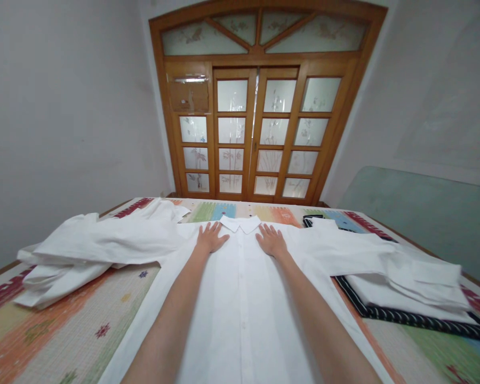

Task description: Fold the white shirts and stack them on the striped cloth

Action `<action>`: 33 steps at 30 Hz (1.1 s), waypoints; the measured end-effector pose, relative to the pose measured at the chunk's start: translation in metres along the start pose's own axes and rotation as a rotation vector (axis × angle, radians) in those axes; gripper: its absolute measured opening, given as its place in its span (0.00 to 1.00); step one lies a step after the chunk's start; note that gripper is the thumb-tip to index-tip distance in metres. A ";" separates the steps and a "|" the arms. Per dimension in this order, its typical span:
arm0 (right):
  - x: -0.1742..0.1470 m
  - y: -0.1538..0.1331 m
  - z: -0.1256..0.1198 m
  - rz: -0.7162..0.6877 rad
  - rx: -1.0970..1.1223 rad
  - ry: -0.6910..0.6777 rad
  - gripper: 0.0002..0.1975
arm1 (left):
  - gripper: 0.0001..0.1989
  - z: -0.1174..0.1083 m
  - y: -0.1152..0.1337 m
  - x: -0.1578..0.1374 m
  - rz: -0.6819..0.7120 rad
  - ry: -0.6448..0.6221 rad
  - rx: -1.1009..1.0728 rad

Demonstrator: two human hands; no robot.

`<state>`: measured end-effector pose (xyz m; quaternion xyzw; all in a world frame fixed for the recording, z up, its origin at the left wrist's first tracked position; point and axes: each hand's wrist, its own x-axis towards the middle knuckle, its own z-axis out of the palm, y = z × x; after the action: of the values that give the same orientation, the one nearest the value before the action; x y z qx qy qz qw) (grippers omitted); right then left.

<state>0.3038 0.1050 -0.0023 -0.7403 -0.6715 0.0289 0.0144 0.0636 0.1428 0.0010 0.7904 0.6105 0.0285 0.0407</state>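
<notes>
A white button-front shirt (pixel 242 298) lies spread out before me, its collar (pixel 240 224) at the far end and its sleeves stretched out to both sides. My left hand (pixel 211 238) rests flat on the shirt just left of the collar, fingers apart. On the right of the collar, my right hand (pixel 272 241) lies flat in the same way, with fingers spread. Neither hand grips the cloth. The left sleeve overlaps a heap of white clothing (pixel 68 272). The right sleeve reaches over folded white cloth (pixel 408 304) on a black striped fabric (pixel 424 319).
A patterned, many-coloured cloth (pixel 116 309) covers the surface under the shirt. Wooden doors with glass panes (pixel 256 133) stand beyond the far edge. A pale green panel (pixel 420 213) stands along the right side, and a plain wall (pixel 64 106) rises on the left.
</notes>
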 end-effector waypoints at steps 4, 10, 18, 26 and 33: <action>0.001 0.001 0.000 0.034 0.025 -0.003 0.33 | 0.38 0.000 -0.001 0.003 -0.055 -0.008 -0.011; 0.002 0.005 -0.001 0.141 0.055 -0.029 0.36 | 0.41 -0.003 -0.005 0.002 -0.135 -0.012 -0.028; 0.002 0.009 0.001 0.254 0.048 0.005 0.38 | 0.37 -0.002 -0.011 0.002 -0.178 0.013 0.001; 0.005 0.011 0.001 -0.143 -0.013 0.031 0.29 | 0.32 -0.002 -0.008 0.005 -0.069 0.038 0.066; 0.009 0.009 0.002 -0.118 -0.019 0.046 0.29 | 0.30 -0.004 -0.010 0.002 0.083 0.028 0.032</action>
<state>0.3140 0.1127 -0.0053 -0.7001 -0.7136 0.0046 0.0245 0.0542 0.1470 0.0036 0.8152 0.5780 0.0315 0.0180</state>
